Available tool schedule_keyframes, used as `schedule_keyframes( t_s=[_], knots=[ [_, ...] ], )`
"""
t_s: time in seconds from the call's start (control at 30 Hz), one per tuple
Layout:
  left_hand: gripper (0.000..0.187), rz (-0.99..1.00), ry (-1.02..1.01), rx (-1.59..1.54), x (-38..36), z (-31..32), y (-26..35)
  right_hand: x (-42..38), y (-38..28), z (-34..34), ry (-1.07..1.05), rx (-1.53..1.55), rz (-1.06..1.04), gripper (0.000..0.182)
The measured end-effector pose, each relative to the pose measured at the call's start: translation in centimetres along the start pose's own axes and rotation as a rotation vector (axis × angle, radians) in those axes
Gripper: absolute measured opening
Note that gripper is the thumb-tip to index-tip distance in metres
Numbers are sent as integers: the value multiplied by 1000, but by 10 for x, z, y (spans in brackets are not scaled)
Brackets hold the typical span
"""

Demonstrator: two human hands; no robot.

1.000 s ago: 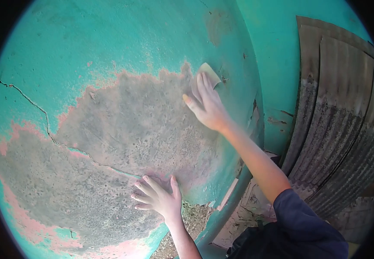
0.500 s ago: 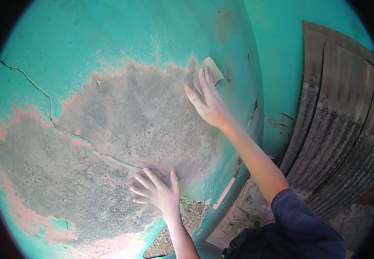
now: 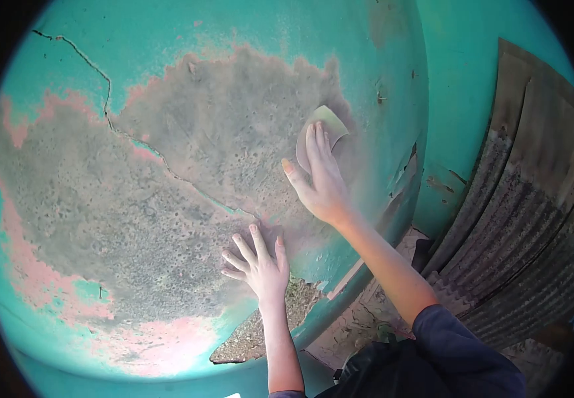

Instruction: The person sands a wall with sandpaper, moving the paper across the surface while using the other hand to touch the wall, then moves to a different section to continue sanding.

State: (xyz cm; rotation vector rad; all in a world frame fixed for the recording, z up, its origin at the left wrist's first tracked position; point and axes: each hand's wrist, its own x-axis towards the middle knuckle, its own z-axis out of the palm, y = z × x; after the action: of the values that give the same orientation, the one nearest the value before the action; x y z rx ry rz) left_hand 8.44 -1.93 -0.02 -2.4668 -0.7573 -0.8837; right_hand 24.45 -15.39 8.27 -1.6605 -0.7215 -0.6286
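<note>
A pale, dusty sheet of sandpaper (image 3: pixel 335 125) lies against the wall under the fingers of my right hand (image 3: pixel 323 186). Those fingers are pressed together over it, with the thumb apart on the left; one corner of the sheet curls away. Below and to the left, my left hand (image 3: pixel 262 270) rests with spread fingers on the wall and holds nothing. Both hands are dusted white. Around them the turquoise wall (image 3: pixel 267 23) has a large bare grey patch (image 3: pixel 161 219) rimmed with pink.
A long crack (image 3: pixel 107 99) runs from the upper left down to near my left hand. Below that hand, a broken patch (image 3: pixel 247 335) shows rough aggregate. Weathered corrugated sheets (image 3: pixel 519 179) lean on the right. A small nail-like piece (image 3: pixel 100 292) sticks out at lower left.
My right hand has drawn the sandpaper down over the wall, closer to my left hand. The view has shifted, so the wall appears higher and further right.
</note>
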Motion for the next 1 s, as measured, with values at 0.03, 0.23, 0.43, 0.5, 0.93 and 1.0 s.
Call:
schedule_keyframes(
  t_s=[0.03,0.23,0.43,0.5,0.93,1.0],
  knots=[
    [72,-144,-320,-220,4,-35,6,-5,-2,1,-19,16,-11,83],
    [64,-160,-212,-233,-43,-23,-15,-123,-14,42,-309,-62,9,80],
    [63,-228,-295,-277,-71,-32,-33,-59,-43,34,-175,-95,-137,81],
    [64,-229,-308,-318,-74,-37,-38,-60,-56,40,-152,-25,-133,79],
    [73,-342,-126,-433,-114,-51,-103,-121,-110,102,-179,-65,-270,78],
    [73,-401,-78,-433,-129,-49,-116,-148,-113,110,-289,-81,-279,80]
  ],
)
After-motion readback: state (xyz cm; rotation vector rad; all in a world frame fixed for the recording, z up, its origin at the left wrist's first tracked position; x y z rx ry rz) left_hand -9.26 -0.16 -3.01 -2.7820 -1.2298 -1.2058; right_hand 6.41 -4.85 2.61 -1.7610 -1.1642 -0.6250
